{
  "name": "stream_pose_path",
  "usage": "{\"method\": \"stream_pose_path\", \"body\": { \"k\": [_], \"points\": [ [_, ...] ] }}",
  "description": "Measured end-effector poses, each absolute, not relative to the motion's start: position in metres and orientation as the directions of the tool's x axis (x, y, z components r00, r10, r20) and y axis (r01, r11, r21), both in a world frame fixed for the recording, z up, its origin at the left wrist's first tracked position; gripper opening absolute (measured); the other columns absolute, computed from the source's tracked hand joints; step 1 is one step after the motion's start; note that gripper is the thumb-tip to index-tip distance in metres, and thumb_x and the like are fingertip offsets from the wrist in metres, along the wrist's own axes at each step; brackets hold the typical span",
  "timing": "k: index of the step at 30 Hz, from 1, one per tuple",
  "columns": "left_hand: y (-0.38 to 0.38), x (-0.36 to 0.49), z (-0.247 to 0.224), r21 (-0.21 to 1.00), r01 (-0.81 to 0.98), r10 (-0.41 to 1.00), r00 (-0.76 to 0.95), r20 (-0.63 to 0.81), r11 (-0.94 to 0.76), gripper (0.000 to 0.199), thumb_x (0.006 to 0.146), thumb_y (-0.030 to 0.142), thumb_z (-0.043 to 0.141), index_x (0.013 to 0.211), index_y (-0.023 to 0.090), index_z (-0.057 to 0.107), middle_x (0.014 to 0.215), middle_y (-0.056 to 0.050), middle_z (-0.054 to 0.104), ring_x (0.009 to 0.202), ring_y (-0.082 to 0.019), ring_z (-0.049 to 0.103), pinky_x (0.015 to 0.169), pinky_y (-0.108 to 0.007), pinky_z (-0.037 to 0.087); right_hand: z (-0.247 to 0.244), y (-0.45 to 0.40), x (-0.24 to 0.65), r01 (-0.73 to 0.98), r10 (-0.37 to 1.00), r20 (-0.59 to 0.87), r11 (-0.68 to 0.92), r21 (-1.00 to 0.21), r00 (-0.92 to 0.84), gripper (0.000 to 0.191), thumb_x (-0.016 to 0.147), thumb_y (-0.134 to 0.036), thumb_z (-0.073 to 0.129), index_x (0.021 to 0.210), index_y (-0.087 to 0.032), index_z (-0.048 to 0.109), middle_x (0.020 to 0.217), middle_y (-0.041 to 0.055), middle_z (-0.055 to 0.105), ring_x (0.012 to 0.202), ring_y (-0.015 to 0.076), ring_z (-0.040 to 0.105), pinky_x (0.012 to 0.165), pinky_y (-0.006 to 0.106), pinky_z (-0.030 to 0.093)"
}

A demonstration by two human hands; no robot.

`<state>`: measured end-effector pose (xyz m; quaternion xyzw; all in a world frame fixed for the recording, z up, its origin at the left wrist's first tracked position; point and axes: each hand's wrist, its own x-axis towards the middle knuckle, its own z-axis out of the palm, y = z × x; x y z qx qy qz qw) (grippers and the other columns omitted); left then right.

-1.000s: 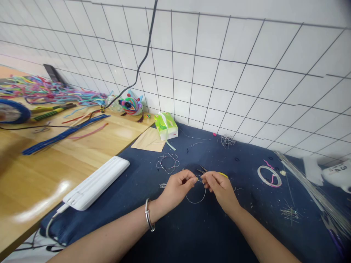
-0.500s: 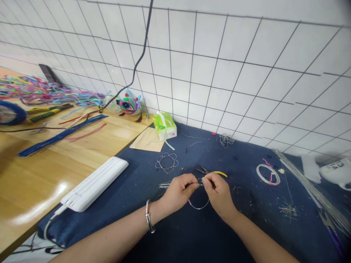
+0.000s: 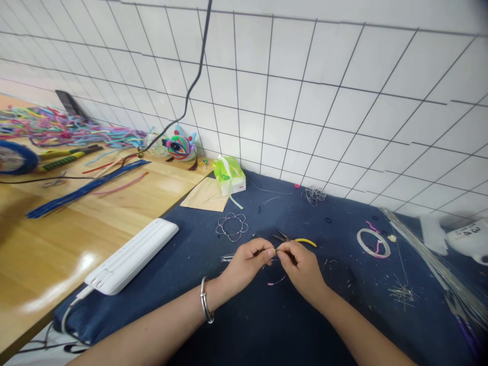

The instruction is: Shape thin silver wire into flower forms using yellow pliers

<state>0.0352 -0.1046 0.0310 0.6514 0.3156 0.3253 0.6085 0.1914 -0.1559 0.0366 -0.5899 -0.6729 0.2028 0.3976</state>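
Observation:
My left hand [image 3: 249,262], with a silver bangle on its wrist, pinches a thin wire between thumb and forefinger. My right hand [image 3: 299,264] pinches the same wire close by, the fingertips of both hands almost meeting. Below them a curved part of the wire loop [image 3: 279,281] shows, with a pink piece on it; the rest is hidden by my fingers. Just behind my hands lie pliers [image 3: 305,242] with a yellow handle. Farther left on the dark cloth rests a flower-shaped wire ring [image 3: 232,226] with small pink bits.
A white power strip [image 3: 131,256] lies at left beside the wooden table [image 3: 160,190]. Behind are a green tissue pack [image 3: 229,175] and a wire tangle [image 3: 314,194]. To the right are a tape roll [image 3: 373,243], wire scraps [image 3: 403,294] and a long wire bundle [image 3: 430,256].
My fingertips have come closer together and risen slightly. The wire loop has turned, so less of its curve and its pink part shows differently below my hands.

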Motion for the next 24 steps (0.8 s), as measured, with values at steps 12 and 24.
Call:
{"method": "stream_pose_path", "body": {
  "k": [12, 24],
  "points": [
    [-0.1028, 0.0351, 0.0333, 0.932, -0.170, 0.683, 0.723, -0.103, 0.321, 0.021, 0.080, 0.027, 0.055, 0.066, 0.011, 0.055, 0.065, 0.000, 0.050, 0.061, -0.009, 0.040, 0.061, -0.022, 0.031, 0.0326, -0.1590, 0.1916, 0.711, 0.851, 0.499, 0.453, -0.538, -0.165, 0.014, 0.085, -0.014, 0.042, 0.082, -0.018, 0.055, 0.078, 0.0035, 0.056, 0.077, 0.0144, 0.051, 0.073, 0.029, 0.041],
    [-0.1077, 0.0374, 0.0337, 0.957, -0.203, 0.752, 0.659, -0.024, 0.208, 0.020, 0.079, 0.023, 0.053, 0.063, 0.013, 0.049, 0.062, 0.002, 0.042, 0.061, -0.009, 0.036, 0.060, -0.023, 0.029, 0.0308, -0.1598, 0.1898, 0.737, 0.834, 0.524, 0.464, -0.491, -0.176, 0.013, 0.084, -0.012, 0.043, 0.079, -0.018, 0.053, 0.074, 0.0029, 0.054, 0.072, 0.0143, 0.048, 0.069, 0.029, 0.040]
  ]
}}
